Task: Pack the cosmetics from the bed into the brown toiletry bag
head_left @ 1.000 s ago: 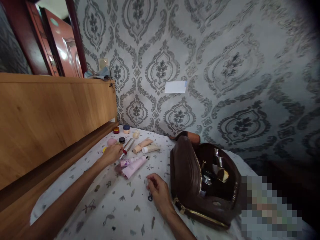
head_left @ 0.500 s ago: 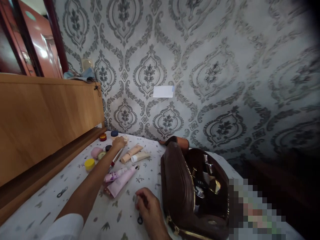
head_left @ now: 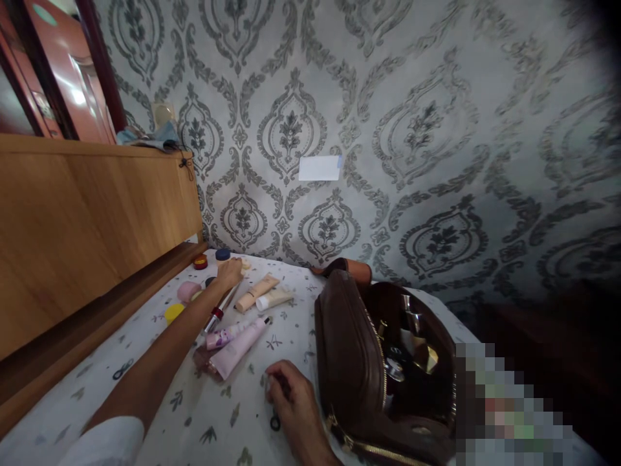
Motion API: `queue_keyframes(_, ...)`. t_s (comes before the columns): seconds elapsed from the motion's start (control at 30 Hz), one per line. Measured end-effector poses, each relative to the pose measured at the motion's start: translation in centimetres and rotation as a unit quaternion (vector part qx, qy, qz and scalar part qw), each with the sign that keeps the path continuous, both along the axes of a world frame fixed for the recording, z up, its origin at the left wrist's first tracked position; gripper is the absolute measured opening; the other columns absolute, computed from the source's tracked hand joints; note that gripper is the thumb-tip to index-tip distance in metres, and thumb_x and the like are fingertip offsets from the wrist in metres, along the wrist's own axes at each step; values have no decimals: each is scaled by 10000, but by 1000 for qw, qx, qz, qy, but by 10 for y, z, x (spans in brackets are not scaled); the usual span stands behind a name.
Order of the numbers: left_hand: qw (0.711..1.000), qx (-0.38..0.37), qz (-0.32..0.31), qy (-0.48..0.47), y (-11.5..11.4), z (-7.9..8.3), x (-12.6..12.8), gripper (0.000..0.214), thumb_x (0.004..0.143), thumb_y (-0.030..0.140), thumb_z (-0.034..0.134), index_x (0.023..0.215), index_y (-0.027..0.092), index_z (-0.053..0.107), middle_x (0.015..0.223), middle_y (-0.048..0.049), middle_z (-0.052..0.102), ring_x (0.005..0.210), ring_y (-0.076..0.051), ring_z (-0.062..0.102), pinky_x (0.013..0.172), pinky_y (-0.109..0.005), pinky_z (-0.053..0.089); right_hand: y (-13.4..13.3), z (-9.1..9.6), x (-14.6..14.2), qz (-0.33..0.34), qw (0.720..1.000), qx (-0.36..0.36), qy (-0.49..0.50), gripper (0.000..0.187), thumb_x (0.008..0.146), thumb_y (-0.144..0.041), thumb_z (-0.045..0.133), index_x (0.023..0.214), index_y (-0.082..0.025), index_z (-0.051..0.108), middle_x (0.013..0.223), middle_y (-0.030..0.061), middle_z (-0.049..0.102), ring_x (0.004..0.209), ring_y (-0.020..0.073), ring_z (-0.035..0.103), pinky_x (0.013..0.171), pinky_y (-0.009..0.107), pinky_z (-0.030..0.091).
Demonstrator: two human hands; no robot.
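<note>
My left hand [head_left: 229,274] reaches to the far side of the bed-like surface, fingers closed beside a small pale item [head_left: 246,264]; what they hold is hidden. Near it stand a blue-lidded jar [head_left: 222,254] and a red-lidded jar [head_left: 200,262]. Under my left forearm lies a thin tube with a red band [head_left: 216,313]. My right hand [head_left: 295,401] rests in front, left of the open brown cosmetic bag [head_left: 347,343]. Its fingers are curled in, and whatever is between them cannot be made out. Small cosmetics [head_left: 395,369] lie inside the bag.
A peach tube [head_left: 256,293], a white-capped tube [head_left: 275,298] and a pink tube [head_left: 239,349] lie mid-surface. A pink jar [head_left: 189,290] and a yellow-lidded jar [head_left: 174,314] stand by the wooden panel [head_left: 97,226]. Behind the bag sits a brown cylindrical case [head_left: 358,271].
The view has shifted slightly. My left hand stays near the far jars, with its forearm a little lower and more to the left. My right hand keeps about the same place and curl.
</note>
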State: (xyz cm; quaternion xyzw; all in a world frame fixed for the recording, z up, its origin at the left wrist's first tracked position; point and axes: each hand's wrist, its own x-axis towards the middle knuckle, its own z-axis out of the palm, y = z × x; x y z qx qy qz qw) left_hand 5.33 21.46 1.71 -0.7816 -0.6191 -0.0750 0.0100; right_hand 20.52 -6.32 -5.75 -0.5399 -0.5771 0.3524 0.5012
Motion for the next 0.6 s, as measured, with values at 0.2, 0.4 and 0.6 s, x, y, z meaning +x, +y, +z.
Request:
queue_keyframes(0.2, 999, -32, -11, -21, 15, -5, -2, 339, 944, 360, 604, 1224, 169, 598, 1231, -94, 627, 1048, -227, 641, 885, -443, 554, -1, 0, -1, -1, 1000, 12, -1, 139, 796, -233, 500, 800, -185, 630, 671, -1, 584, 594, 145, 560, 546, 224, 410)
queue_keyframes(0.4, 998, -14, -10, -62, 52, -11, 5, 354, 940, 347, 613, 1252, 183, 583, 1261, -96, 611, 1074, -235, 632, 891, -443, 552, 1, -7, 0, -2, 1000, 20, -9, 148, 804, -199, 490, 820, -184, 636, 647, -10, 561, 592, 138, 542, 541, 216, 393)
queue_keyframes(0.6, 992, -47, -56, -106, 84, -32, 18, 353, 944, 346, 606, 1254, 178, 583, 1273, -101, 606, 1072, -234, 631, 896, -452, 552, 2, -13, 2, 4, 999, 38, -30, 165, 823, -177, 469, 842, -178, 633, 680, 0, 570, 608, 141, 555, 549, 217, 395)
